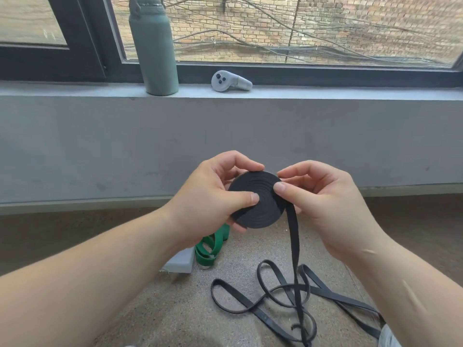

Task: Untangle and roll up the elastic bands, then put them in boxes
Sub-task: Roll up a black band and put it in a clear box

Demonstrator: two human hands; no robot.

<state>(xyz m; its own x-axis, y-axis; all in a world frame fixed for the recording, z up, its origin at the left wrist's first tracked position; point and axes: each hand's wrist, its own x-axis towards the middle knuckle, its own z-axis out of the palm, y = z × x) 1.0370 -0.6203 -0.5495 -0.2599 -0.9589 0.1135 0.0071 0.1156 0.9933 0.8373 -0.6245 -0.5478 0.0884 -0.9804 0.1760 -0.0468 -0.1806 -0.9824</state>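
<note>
Roll [255,199] of black band sits at frame centre, held up between both hands. Left hand [213,196] grips it from the left, thumb on its face, fingers curled behind. Right hand [325,196] pinches its right edge, thumb where the tail [293,246] leaves the coil. Tail hangs straight down to loose black loops [250,305] on the floor [175,309], lower centre. Green band [210,246] and grey box [181,261] lie below the left hand. Bottle [154,51] and controller [230,81] stand on the sill [325,92], top.

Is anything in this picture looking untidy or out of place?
Yes. Under the half-wound black roll, loose black band lies in crossed loops on the floor, not yet untangled. Nothing looks damaged.
</note>
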